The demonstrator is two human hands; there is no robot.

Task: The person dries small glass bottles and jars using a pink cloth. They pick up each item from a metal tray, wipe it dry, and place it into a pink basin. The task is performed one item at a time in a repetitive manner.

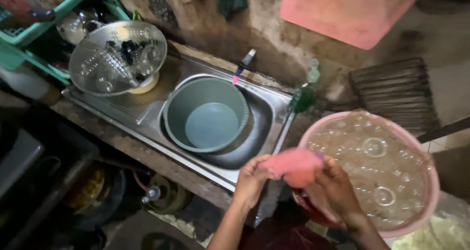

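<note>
A pink cloth [293,165] is gripped between both my hands in front of the sink's right end. My left hand [250,180] pinches its left edge and my right hand [335,185] closes on its right side. Just to the right stands a pink basin [431,171] full of soapy water with glassware under the foam. A grey-green bucket [205,114] holding a little water sits in the steel sink [267,127].
A tap [243,64] juts from the wall above the sink. On the drainboard a metal colander [117,59] holds glasses, with a green crate [34,34] behind it. A green bottle [304,93] stands on the sink's rim. Pots and a gas cylinder [161,193] sit below.
</note>
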